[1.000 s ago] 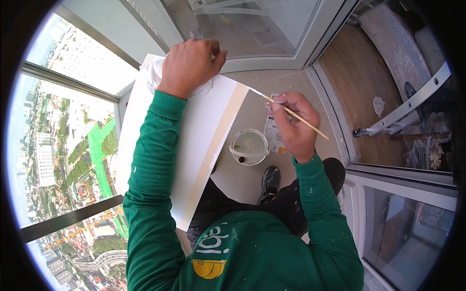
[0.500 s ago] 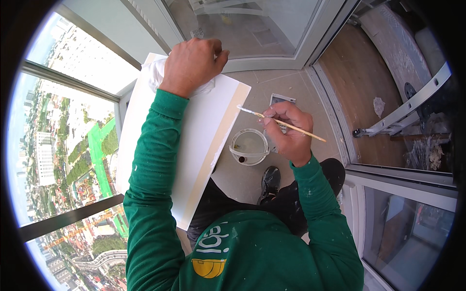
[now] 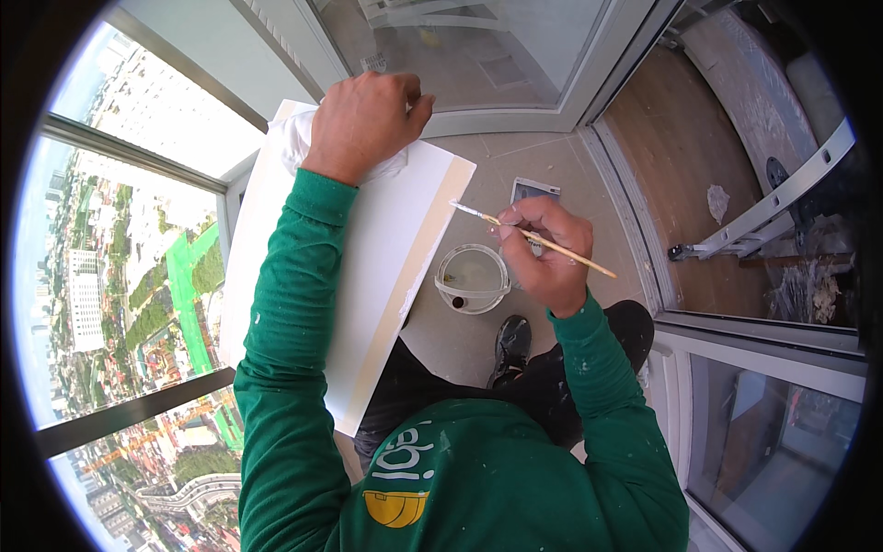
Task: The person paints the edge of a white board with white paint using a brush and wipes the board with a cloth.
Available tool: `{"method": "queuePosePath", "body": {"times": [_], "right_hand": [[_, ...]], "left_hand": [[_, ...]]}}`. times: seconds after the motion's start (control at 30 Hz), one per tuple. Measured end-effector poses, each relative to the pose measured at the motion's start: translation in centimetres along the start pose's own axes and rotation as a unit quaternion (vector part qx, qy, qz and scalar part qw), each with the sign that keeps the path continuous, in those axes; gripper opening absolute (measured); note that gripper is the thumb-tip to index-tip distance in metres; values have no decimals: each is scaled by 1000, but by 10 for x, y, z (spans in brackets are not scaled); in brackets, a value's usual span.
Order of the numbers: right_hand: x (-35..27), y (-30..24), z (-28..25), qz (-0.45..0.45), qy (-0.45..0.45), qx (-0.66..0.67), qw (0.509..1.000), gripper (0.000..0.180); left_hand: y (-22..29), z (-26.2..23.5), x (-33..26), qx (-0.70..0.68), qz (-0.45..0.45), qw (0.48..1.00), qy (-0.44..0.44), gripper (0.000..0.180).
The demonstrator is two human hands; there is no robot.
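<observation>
Head view: left hand (image 3: 368, 120) pins a white rag (image 3: 299, 138) on the white board's (image 3: 368, 267) top edge, steadying it, while right hand (image 3: 543, 253) pinches a thin brush (image 3: 533, 237), bristles near the board's unpainted edge, paint pot (image 3: 472, 279) just below for dipping.

One white board (image 3: 368, 276), one white rag (image 3: 299, 143), one thin brush (image 3: 543, 241), one paint bucket (image 3: 472, 278) beside the board, one ladder (image 3: 773, 207).
</observation>
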State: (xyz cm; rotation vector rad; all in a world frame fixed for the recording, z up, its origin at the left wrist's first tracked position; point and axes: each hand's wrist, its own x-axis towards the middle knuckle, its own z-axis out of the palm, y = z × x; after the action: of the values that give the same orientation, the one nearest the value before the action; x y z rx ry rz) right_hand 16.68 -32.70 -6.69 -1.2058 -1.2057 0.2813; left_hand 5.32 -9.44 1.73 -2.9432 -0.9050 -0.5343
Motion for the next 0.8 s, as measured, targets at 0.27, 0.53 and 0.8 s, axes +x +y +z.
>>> {"method": "queuePosePath", "body": {"times": [0.27,0.53,0.8], "right_hand": [[5,6,-2,10,68,-7,998,10],[5,4,-3,12,83,20,996,9],[1,5,-3,26,40,24,999,9]], "left_hand": [[0,0,0,1,-5,1000,-1,28],[0,-1,0,0,-7,1000,-4,28],[1,-2,-1,0,-5,1000,-2,29]]}}
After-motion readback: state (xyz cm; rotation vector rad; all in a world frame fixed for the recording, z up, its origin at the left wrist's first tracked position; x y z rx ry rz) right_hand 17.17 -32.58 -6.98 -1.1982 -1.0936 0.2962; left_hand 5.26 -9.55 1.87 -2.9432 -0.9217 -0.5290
